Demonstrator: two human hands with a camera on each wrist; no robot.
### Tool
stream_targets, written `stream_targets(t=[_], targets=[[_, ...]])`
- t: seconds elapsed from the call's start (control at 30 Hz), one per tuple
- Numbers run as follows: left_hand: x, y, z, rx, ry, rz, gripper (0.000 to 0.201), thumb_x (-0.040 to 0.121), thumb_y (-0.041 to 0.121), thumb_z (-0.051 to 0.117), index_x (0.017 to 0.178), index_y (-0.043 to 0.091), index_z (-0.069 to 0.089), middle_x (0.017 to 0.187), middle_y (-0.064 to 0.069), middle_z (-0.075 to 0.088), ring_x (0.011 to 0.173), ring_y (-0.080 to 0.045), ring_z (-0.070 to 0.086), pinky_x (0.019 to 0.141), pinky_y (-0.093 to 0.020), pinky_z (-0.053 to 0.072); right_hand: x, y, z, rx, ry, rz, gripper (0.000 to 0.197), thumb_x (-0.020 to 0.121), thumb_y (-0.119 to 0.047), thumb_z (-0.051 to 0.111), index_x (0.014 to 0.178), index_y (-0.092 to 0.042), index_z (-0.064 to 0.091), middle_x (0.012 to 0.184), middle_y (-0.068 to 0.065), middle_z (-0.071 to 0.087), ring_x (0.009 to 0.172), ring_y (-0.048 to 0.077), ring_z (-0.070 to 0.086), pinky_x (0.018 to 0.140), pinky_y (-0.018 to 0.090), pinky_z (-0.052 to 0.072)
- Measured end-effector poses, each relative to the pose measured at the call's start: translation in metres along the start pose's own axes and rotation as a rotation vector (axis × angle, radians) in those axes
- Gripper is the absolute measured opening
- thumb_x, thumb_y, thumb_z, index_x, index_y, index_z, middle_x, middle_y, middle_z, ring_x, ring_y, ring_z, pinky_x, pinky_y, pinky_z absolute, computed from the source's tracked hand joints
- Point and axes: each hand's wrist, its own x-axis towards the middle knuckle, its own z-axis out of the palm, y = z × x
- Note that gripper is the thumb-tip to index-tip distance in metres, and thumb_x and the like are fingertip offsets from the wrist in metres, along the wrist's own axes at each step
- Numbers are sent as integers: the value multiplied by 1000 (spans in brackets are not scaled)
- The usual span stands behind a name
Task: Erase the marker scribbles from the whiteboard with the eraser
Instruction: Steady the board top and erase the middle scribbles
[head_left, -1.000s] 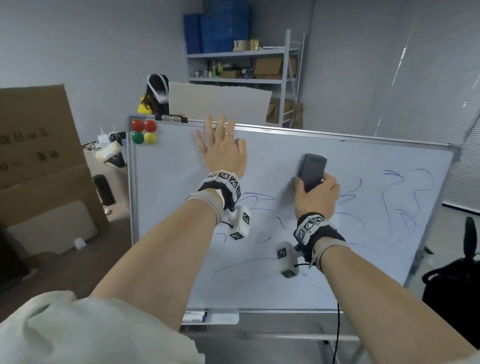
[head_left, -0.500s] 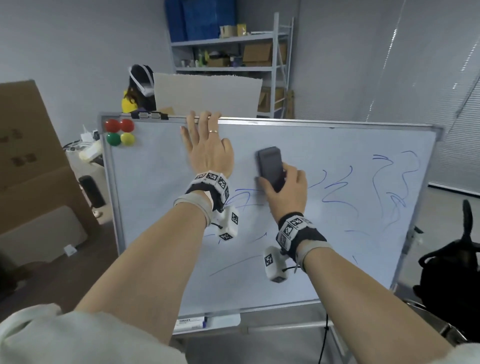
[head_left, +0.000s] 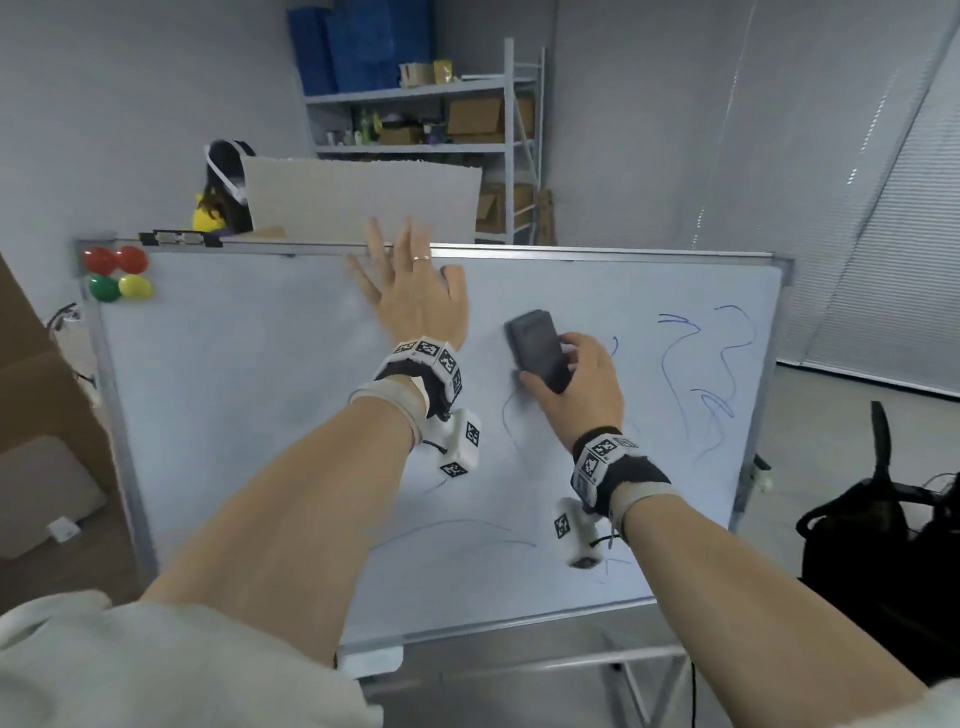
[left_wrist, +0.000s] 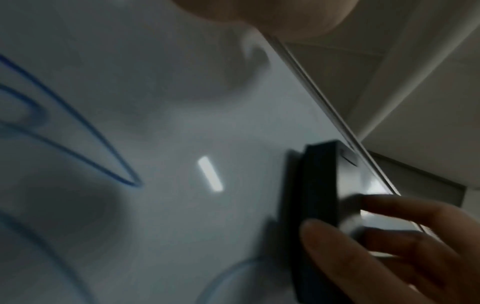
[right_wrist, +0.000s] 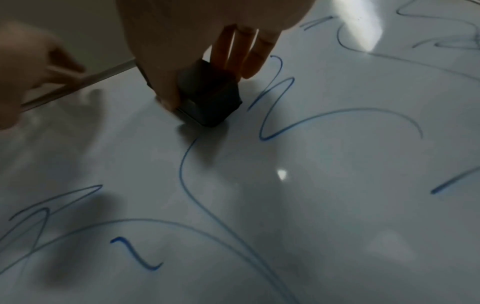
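Observation:
The whiteboard (head_left: 234, 415) stands tilted on a frame in front of me. Blue marker scribbles (head_left: 696, 374) cover its right side, and thinner lines (head_left: 467, 527) run along its lower middle. My right hand (head_left: 576, 384) grips a dark grey eraser (head_left: 537, 348) and presses it flat on the board near the centre. In the right wrist view the eraser (right_wrist: 210, 98) sits at the top end of a long blue line (right_wrist: 187, 176). My left hand (head_left: 415, 301) lies flat and open on the board's top edge, left of the eraser (left_wrist: 319, 185).
Round magnets (head_left: 117, 280), red, green and yellow, cling to the board's top left corner. A marker tray (head_left: 371, 662) hangs under the lower edge. A black bag (head_left: 883, 561) stands at the right, cardboard (head_left: 36, 389) at the left, a person (head_left: 223, 187) and shelves (head_left: 431, 104) behind.
The eraser swept left across the board's middle and then came back right and down a little. The blue lines between my two hands are gone. My left hand stayed on the top edge.

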Motion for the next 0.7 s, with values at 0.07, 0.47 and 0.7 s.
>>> stream_targets(t=[0.07, 0.47, 0.7], targets=[[-12, 47, 21, 25, -84, 45, 58, 88, 34, 34, 145, 30, 42, 155, 7, 39, 153, -26, 13, 122, -59, 3, 15, 27, -21, -95, -18, -72, 61, 76, -58, 70, 124, -35, 42, 117, -10, 52, 108, 15, 53, 78, 34, 50], [-9, 56, 45, -20, 44, 7, 50, 78, 26, 34, 121, 19, 59, 133, -4, 49, 144, -29, 29, 122, -57, 2, 30, 71, -33, 11, 198, 109, 58, 78, -55, 72, 118, -21, 49, 110, -1, 47, 102, 24, 52, 75, 37, 50], [6, 39, 52, -87, 63, 32, 48, 81, 26, 32, 117, 20, 63, 126, -2, 54, 139, -26, 36, 122, -55, 2, 31, 38, 2, -43, 14, -232, 57, 76, -56, 76, 119, -26, 55, 108, 0, 52, 103, 24, 52, 74, 32, 49]])
